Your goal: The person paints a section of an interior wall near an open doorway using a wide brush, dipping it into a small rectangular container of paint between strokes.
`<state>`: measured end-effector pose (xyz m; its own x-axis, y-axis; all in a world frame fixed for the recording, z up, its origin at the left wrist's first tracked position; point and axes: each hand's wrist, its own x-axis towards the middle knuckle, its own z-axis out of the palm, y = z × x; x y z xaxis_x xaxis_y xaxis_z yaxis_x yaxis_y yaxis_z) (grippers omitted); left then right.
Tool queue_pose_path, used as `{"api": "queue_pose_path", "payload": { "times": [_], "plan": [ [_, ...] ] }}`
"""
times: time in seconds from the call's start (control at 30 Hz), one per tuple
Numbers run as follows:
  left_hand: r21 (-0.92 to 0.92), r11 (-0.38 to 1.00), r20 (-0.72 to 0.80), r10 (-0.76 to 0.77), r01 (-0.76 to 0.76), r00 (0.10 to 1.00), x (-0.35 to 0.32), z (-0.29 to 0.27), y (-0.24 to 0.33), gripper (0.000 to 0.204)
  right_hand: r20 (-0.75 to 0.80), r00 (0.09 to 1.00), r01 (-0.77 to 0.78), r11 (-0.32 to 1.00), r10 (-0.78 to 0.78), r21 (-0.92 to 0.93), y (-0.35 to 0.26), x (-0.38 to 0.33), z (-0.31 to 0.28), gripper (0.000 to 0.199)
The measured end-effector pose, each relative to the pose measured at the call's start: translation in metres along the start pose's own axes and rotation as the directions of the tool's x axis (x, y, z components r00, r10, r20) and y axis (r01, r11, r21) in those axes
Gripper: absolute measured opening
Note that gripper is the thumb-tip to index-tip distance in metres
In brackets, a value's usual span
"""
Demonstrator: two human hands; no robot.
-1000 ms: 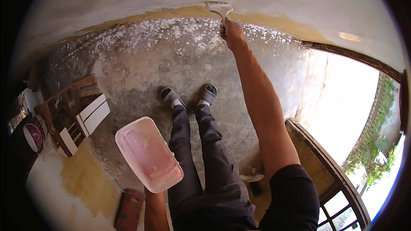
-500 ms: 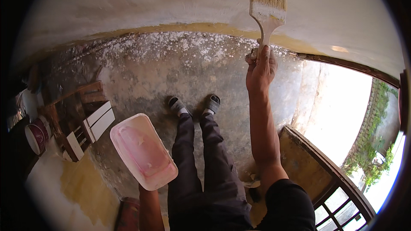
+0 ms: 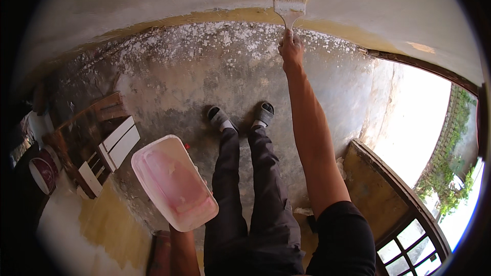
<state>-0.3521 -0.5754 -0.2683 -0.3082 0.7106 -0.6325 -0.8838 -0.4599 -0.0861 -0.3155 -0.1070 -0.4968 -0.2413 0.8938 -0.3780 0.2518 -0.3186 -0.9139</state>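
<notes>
A wide, flat paintbrush (image 3: 290, 9) with pale bristles is gripped by its handle in my right hand (image 3: 292, 50), the arm stretched far forward. Its bristles point away from me, at the lower part of the pale wall (image 3: 358, 2); whether they touch it I cannot tell. My left hand (image 3: 180, 231) supports a pinkish-white rectangular plastic tub (image 3: 171, 174) from below, with its fingers mostly hidden behind it. The tub is tilted, and pink-white residue coats its inside.
White splatter covers the grey floor (image 3: 169, 92) along the wall's foot. My sandalled feet (image 3: 221, 117) stand mid-floor. At left are a wooden frame with white slats (image 3: 120, 143) and a dark red-and-white bucket (image 3: 43, 174). A paned door (image 3: 404, 245) stands by the bright doorway at right.
My right hand and the brush have moved left, and the arm reaches farther forward. The tub stays nearly where it was; the view has shifted slightly.
</notes>
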Motion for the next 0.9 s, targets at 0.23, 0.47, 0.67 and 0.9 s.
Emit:
{"api": "queue_pose_path", "payload": {
  "times": [0.23, 0.47, 0.67, 0.9],
  "plan": [
    [0.021, 0.999, 0.035, 0.024, -0.025, 0.999, 0.003, 0.013, -0.017, 0.075, 0.018, 0.983, -0.183, 0.943, 0.185, 0.277, -0.021, -0.088, -0.061, 0.025],
    [0.127, 0.987, 0.163, 0.081, -0.103, 0.983, 0.021, 0.059, -0.055, 0.074, 0.023, 0.977, 0.214, 0.977, -0.213, -0.023, -0.218, -0.256, -0.133, 0.042],
    [0.19, 0.981, 0.177, -0.006, -0.028, 0.984, 0.036, 0.134, -0.092, 0.076, 0.088, 0.895, 0.432, 0.899, -0.437, 0.078, -0.356, -0.322, -0.161, 0.039],
    [0.314, 0.949, 0.282, -0.08, -0.014, 0.956, 0.037, 0.198, -0.141, 0.082, 0.3, 0.725, 0.688, 0.644, -0.62, -0.334, -0.426, -0.351, -0.159, 0.027]
  ]
}}
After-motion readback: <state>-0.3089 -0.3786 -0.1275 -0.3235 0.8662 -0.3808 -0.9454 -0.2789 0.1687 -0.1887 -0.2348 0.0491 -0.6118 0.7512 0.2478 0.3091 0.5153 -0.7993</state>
